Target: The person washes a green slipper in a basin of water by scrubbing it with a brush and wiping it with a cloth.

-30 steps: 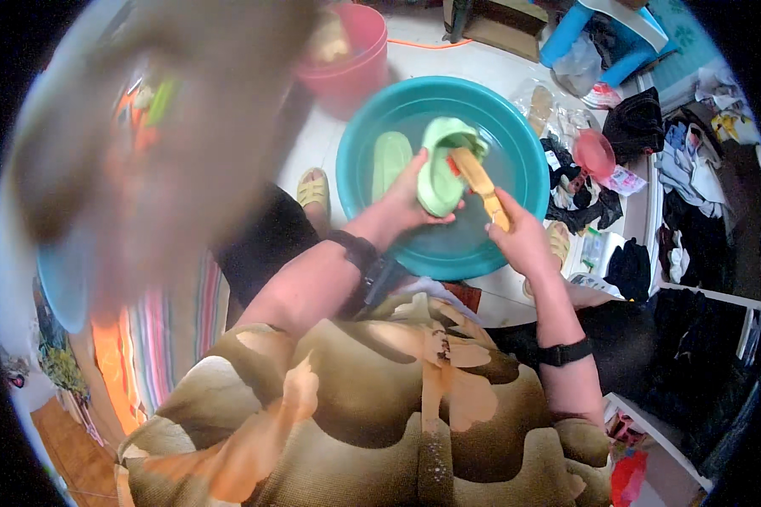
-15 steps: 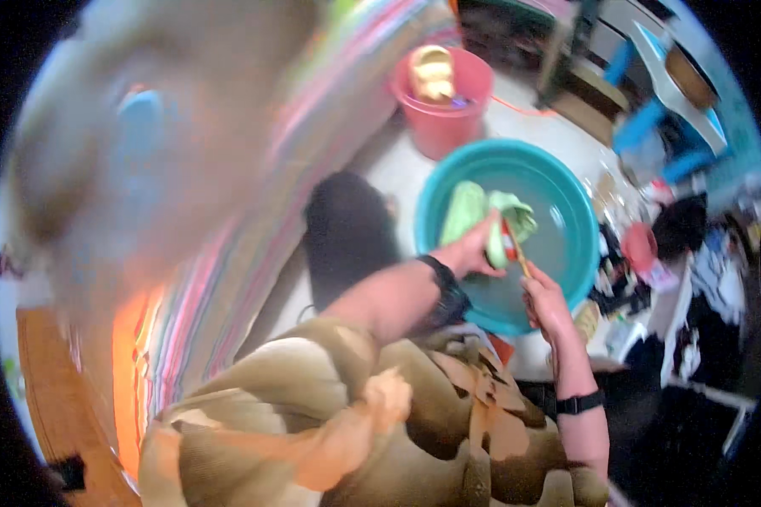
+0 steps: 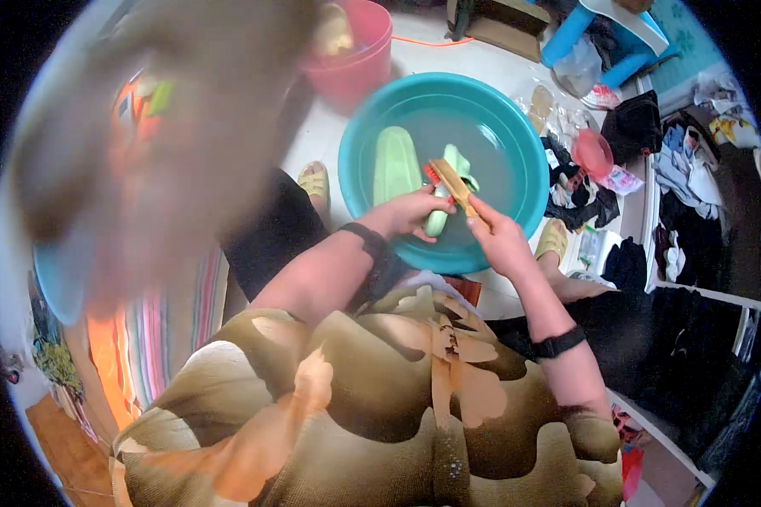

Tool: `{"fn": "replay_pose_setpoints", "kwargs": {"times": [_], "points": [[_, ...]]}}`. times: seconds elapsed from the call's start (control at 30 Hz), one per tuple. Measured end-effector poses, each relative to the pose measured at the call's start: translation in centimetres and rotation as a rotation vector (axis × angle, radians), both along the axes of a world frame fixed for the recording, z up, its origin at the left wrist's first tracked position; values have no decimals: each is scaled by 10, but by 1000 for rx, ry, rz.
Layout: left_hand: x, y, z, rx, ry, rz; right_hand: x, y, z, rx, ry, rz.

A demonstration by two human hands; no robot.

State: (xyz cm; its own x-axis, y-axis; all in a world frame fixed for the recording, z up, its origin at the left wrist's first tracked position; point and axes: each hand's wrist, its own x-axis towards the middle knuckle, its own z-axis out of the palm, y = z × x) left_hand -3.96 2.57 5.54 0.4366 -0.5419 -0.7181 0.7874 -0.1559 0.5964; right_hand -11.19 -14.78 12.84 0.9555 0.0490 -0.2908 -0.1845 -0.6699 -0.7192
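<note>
Green slippers [image 3: 396,165] number two: one clamped in the left hand [image 3: 412,213], one just ahead of it inside one teal basin [image 3: 522,139]; the right hand [image 3: 500,241] grips one brush [image 3: 454,184].

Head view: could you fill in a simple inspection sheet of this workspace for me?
Surface: pale floor, with a teal tub of cloudy water on it.
Job's things: green slipper and wooden brush with red bristles, both held; second slipper in the tub's left side.
Clutter: pink bowl among loose items right of the tub.
Hands: left hand grips the green slipper; right hand grips the brush.
Cables: thin orange line on the floor, possibly a cable.
Surroundings: pink bucket upper left; striped cloth left; a blur hides much of the upper left.
</note>
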Motion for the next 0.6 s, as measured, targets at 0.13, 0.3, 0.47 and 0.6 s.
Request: {"fn": "replay_pose_setpoints", "kwargs": {"times": [0.13, 0.3, 0.47, 0.6], "points": [[-4, -4, -11, 234, -44, -67, 17, 9, -18, -162, 102, 24], [-7, -17, -10, 380, -123, -32, 35, -4, -66, -314, 63, -82], [-5, -12, -13, 428, -204, -26, 48, -18, -84, -219, 148, -131], [5, -11, -25, 432, -184, -2, 27, -5, -70, 71, 102, -104]]}}
